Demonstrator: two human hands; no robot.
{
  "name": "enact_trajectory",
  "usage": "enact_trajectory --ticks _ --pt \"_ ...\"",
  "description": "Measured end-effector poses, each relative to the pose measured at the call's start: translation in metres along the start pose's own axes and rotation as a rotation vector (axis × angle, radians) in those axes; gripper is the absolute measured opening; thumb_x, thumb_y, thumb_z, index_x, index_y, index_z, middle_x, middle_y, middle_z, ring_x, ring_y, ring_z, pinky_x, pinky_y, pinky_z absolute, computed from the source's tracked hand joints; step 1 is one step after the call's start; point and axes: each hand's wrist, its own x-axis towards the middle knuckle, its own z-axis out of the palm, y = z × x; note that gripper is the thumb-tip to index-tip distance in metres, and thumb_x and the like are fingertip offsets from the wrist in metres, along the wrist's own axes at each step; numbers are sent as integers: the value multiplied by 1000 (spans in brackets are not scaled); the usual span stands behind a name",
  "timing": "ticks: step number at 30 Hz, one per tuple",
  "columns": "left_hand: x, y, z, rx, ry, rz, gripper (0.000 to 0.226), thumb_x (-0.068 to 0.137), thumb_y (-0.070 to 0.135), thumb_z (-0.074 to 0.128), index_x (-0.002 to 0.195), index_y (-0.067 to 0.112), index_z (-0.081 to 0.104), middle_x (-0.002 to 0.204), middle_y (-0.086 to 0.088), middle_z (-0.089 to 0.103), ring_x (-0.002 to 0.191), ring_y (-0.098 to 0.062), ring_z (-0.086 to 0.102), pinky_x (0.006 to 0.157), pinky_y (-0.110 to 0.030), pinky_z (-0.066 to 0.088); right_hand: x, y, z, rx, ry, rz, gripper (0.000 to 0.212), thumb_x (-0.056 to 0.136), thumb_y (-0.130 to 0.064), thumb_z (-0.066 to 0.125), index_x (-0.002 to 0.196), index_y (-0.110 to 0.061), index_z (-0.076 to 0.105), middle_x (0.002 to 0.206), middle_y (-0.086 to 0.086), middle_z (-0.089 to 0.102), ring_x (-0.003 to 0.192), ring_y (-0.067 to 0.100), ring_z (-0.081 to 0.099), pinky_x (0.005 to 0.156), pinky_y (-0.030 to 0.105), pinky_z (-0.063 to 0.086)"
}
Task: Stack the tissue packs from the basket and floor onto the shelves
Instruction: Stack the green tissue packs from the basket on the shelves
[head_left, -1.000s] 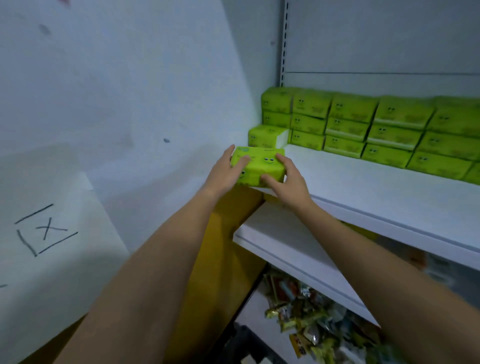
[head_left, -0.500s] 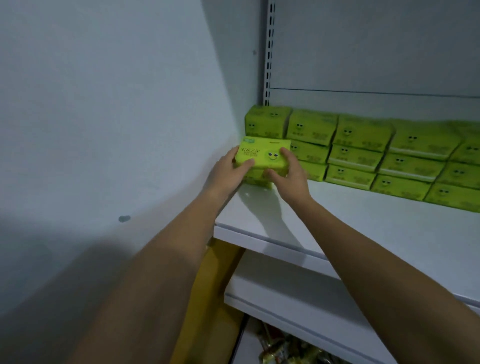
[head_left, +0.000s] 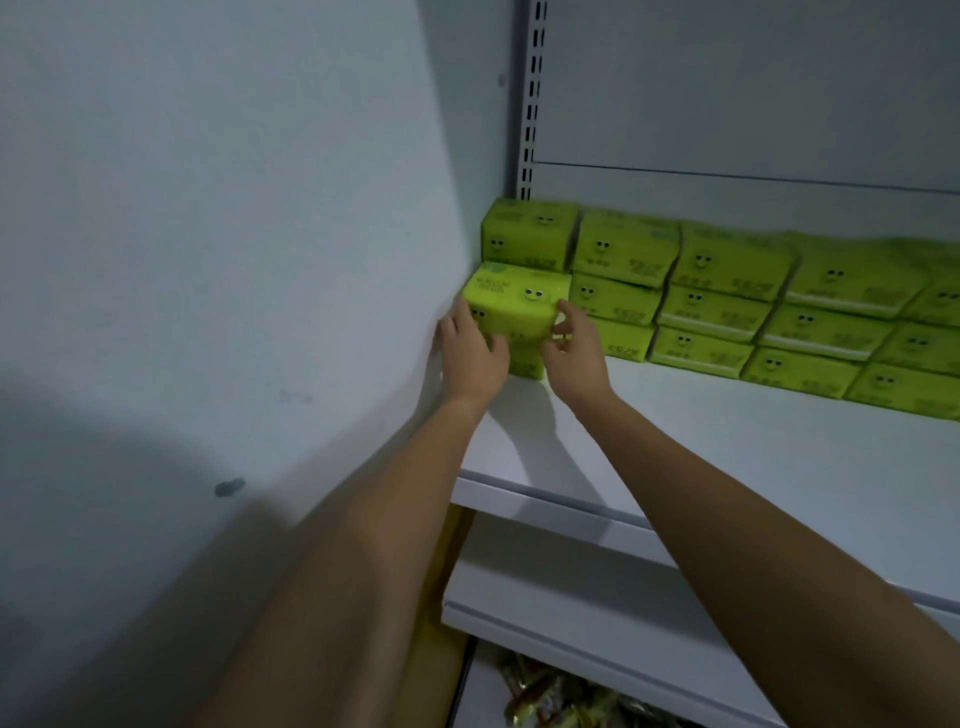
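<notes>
A green tissue pack (head_left: 517, 306) with a smiley face sits on top of another green pack (head_left: 527, 364) at the left end of the white shelf (head_left: 727, 452), against the wall. My left hand (head_left: 470, 351) grips its left side and my right hand (head_left: 574, 348) grips its right side. Behind and to the right, a row of stacked green tissue packs (head_left: 727, 291) three high runs along the back of the shelf. The basket and the floor are out of view.
A grey wall (head_left: 234, 234) closes the shelf's left end. A slotted upright rail (head_left: 530, 93) stands in the corner. A lower white shelf (head_left: 571, 618) juts out below, with wrapped snacks (head_left: 545, 701) under it and a yellow panel (head_left: 441, 597) at its left.
Both hands have carried the pack up from the shelf's front edge and set it on the lone pack at the left end. The view has tilted upward.
</notes>
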Motion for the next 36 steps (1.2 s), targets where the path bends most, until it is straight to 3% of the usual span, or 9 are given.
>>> enact_trajectory --ticks 3,6,15,18,24,26,32,36 --pt "2 -2 -5 43 -126 14 64 85 8 50 144 10 27 133 -15 48 122 -31 46 98 -37 40 -4 2 -4 75 -90 55 58 94 -2 42 146 -13 21 149 9 30 130 23 39 100 29 38" --pt "-1 -6 -10 157 -213 18 57 89 18 46 144 17 30 137 -14 48 124 -35 45 101 -44 40 -16 7 -10 -18 -133 43 58 96 -10 42 148 -15 19 154 5 21 139 23 28 109 35 30" --pt "-64 -7 -21 389 -219 111 51 98 27 38 145 10 29 143 -13 42 130 -31 38 102 -39 36 -76 22 -42 -344 -305 -183 55 95 -14 45 146 -10 24 153 7 26 139 21 27 107 22 19" --pt "-112 -9 -28 443 -180 164 49 98 27 37 144 9 32 141 -14 44 130 -30 39 105 -38 36 -109 31 -55 -377 -336 -255 54 94 -15 48 145 -9 28 151 10 30 138 23 30 108 25 19" --pt "-240 -22 -20 430 24 98 46 97 23 39 138 3 39 141 -15 44 131 -28 38 110 -33 25 -195 62 -81 -450 -410 -539 48 94 -18 49 139 -6 39 146 14 38 135 26 35 112 29 19" --pt "-289 -35 -10 434 21 25 45 99 22 39 140 5 37 144 -12 41 133 -25 35 110 -30 23 -227 82 -85 -434 -480 -578 48 94 -21 47 139 -6 39 146 13 37 136 26 34 113 31 18" --pt "-399 -83 21 431 -130 -238 50 97 29 32 140 3 35 142 -14 42 130 -28 38 109 -34 23 -312 169 -82 -459 -706 -370 48 95 -22 46 142 -11 36 149 9 34 137 23 32 112 28 18" --pt "-451 -134 57 409 -289 -375 46 100 22 36 142 4 32 146 -14 35 133 -28 32 108 -30 22 -372 252 -75 -473 -818 -143 48 96 -25 42 141 -9 36 148 13 35 136 26 33 111 32 23"
